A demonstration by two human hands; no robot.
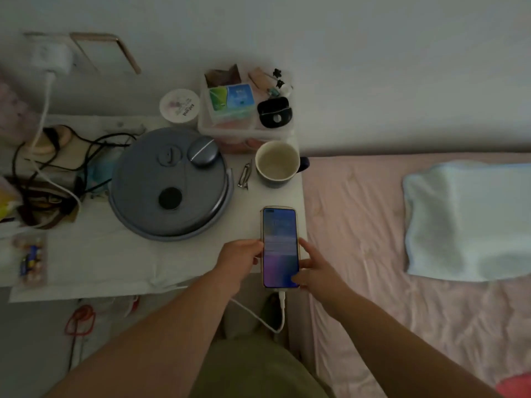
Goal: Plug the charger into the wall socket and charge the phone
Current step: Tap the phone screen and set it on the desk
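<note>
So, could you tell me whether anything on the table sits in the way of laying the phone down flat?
Nothing visible does. Both hands, left and right, hold the phone over a bare patch of table; the mug and round grey lid sit farther back.

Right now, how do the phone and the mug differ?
The phone lies flat at the table's near edge, held by both hands; the mug stands upright farther back, untouched. The phone has a white cable plugged in and a lit screen; the mug looks empty. Both sit on the white table.
</note>
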